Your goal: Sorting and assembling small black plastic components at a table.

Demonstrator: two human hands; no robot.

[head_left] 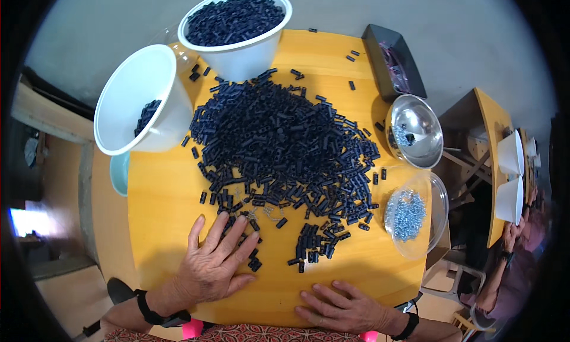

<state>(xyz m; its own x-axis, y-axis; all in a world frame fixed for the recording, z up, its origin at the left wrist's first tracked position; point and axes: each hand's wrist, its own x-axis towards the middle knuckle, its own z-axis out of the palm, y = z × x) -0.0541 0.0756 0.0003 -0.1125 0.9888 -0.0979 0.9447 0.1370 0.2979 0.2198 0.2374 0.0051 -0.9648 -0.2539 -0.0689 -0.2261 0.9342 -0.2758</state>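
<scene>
My left hand (215, 260) lies with fingers spread at the front left of the yellow wooden table (163, 223). Its fingertips touch a few short black plastic tubes, and no grip on any of them shows. My right hand (344, 309) rests flat by the table's front edge, fingers apart, holding nothing. Beyond both hands spreads a large heap of black plastic tubes (273, 128). A smaller cluster of the same tubes (317, 242) lies between the heap and my right hand. Several tiny silvery pieces (270, 212), probably screws, are scattered just past my left fingertips.
A full white bucket (234, 60) of tubes stands at the back; another white bucket (172, 125), holding few, tilts at left. Along the right are a dark tray (415, 75), a steel bowl (430, 122) and a clear bowl of small metal pieces (407, 217). Another person (504, 282) sits far right.
</scene>
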